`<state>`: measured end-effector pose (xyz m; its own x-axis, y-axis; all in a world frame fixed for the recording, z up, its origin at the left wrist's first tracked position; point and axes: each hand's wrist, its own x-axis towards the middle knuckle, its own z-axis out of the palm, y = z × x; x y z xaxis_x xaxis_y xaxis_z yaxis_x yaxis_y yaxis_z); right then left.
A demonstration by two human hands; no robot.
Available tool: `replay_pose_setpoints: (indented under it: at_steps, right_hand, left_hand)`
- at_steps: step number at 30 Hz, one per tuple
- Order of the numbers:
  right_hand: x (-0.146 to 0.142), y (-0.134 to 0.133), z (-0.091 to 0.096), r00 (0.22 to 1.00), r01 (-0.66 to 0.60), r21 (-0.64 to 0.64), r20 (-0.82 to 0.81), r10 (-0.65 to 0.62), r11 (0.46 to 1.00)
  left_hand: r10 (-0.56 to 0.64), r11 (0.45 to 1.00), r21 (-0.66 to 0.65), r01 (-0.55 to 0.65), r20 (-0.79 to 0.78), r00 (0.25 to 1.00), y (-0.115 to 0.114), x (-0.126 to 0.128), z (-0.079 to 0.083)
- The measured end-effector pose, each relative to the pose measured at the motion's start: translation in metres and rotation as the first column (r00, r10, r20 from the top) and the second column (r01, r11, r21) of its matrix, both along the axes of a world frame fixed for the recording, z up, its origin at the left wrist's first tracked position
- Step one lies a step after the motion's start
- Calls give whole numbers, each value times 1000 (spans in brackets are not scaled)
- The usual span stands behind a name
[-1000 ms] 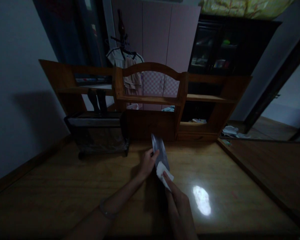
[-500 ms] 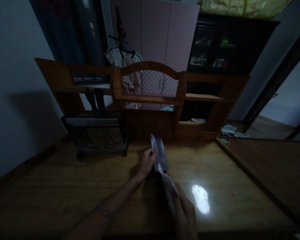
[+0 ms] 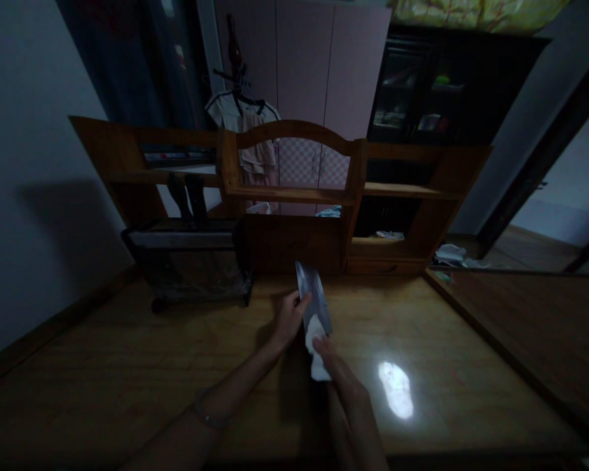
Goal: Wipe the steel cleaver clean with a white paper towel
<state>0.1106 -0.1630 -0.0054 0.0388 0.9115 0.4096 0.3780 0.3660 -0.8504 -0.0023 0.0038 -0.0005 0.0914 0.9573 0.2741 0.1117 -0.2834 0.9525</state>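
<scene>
A cleaver (image 3: 313,286) with a broad grey blade is held above the desk, its tip pointing away from me. My left hand (image 3: 289,317) pinches the blade from its left side, thumb on the upper face. My right hand (image 3: 334,363) presses a white cloth or tissue (image 3: 316,332) against the blade near the handle end. The handle is dark and mostly hidden beneath the cloth and my right hand.
A knife block (image 3: 189,265) with dark-handled knives (image 3: 196,199) in it stands at the left on the wooden desk (image 3: 186,366). A wooden shelf unit (image 3: 294,242) lines the desk's back edge. Light glares on the desktop at the right.
My right hand and the cloth have moved from over the handle up and to the left onto the blade. My left hand and the cleaver stay nearly still.
</scene>
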Motion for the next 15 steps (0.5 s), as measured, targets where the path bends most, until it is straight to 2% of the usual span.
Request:
replay_pose_setpoints:
  at_steps: [4,8,12,15]
  right_hand:
    - [1,-1,-11,994,-61,3,92,61,998]
    - [5,-5,-11,994,-66,28,92,63,997]
    - [7,-5,-18,998,14,144,57,-22,990]
    - [10,-3,-21,995,83,137,37,-89,987]
  left_hand:
    - [-13,1000,-5,13,17,1000,-1,-1,0]
    - [-14,1000,-6,15,31,999,1,-1,-2]
    - [-29,1000,-1,29,46,999,1,-1,-3]
    - [-37,999,-1,38,53,998,1,0,-2]
